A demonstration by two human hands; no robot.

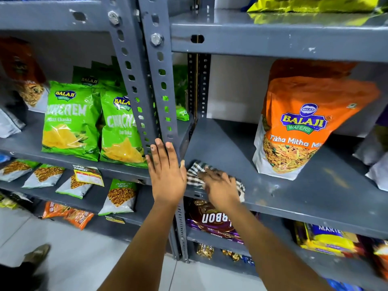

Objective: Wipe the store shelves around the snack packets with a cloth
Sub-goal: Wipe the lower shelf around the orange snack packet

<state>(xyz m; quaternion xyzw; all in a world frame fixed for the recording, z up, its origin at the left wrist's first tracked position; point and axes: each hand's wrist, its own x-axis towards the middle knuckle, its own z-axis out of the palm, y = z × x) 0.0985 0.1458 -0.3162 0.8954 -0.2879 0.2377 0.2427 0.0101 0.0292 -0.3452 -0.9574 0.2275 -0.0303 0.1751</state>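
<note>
A checked cloth [194, 174] lies on the front left part of the grey right-hand shelf [226, 148]. My right hand [220, 189] presses flat on the cloth, fingers pointing left, and looks blurred. My left hand [167, 174] rests flat against the slotted grey upright [159, 85] between the two shelf units, fingers spread upward. An orange snack pouch [302, 127] stands on the same shelf, well to the right of the cloth. Two green chip packets [71, 120] stand on the left-hand shelf beside the upright.
Small white-and-green snack packs [119, 198] lie on the lower left shelf. Biscuit packs [212, 223] fill the shelf under the cloth, and yellow packs [327, 240] sit further right. More pouches [378, 164] stand at the right edge. A shoe [37, 255] is on the tiled floor.
</note>
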